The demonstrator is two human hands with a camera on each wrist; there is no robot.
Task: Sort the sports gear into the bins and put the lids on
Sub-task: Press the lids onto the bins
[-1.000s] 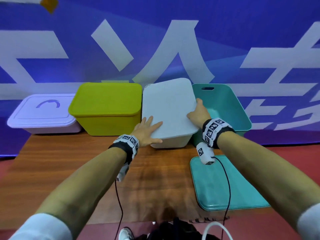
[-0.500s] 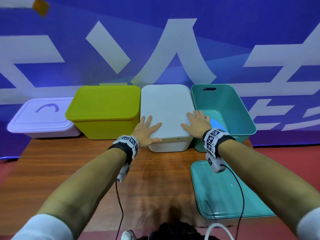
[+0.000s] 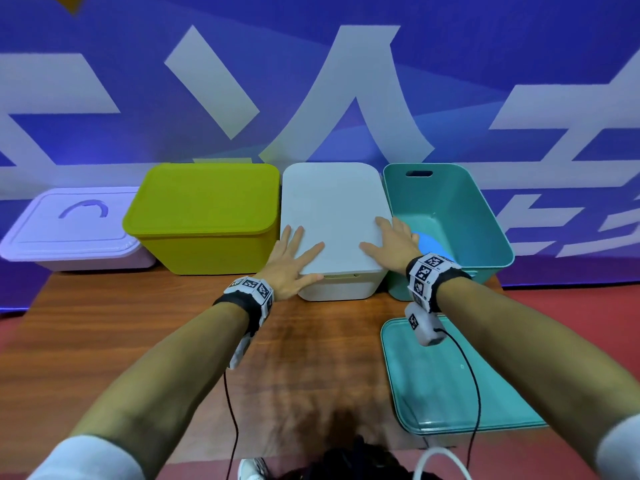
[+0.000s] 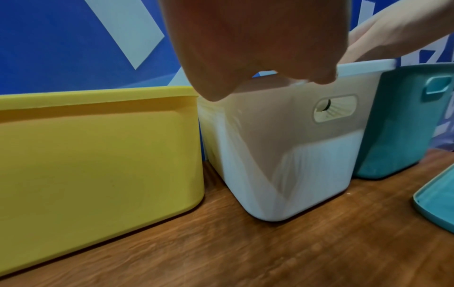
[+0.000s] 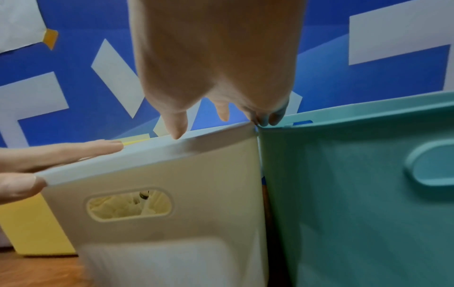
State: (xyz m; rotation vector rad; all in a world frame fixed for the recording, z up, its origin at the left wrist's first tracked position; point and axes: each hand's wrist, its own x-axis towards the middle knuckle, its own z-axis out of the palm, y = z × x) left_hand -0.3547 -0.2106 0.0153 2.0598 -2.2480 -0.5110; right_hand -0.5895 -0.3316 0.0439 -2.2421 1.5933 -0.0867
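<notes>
- The tabletop (image 3: 166, 341) carries four bins in a row along its far edge: a lavender lidded box (image 3: 69, 230), a yellow-green lidded bin (image 3: 207, 220), the white bin (image 3: 341, 287) and an open teal bin (image 3: 450, 209). Neighbouring walls touch or nearly touch, so expect no side clearance.
- You are seating the white lid (image 3: 334, 216) on the white bin. It appears to lie flat and squared on the rim.
- The teal lid (image 3: 450, 386) lies flat on the tabletop, just in front of the teal bin. A blue object (image 3: 427, 242) rests inside that bin.
- Your left hand (image 3: 289, 265) and right hand (image 3: 394, 242) press flat on the lid's near corners, fingers straight and spread.
- Next move, as judged: lift the teal lid over the open wood in front and cap the teal bin.
</notes>
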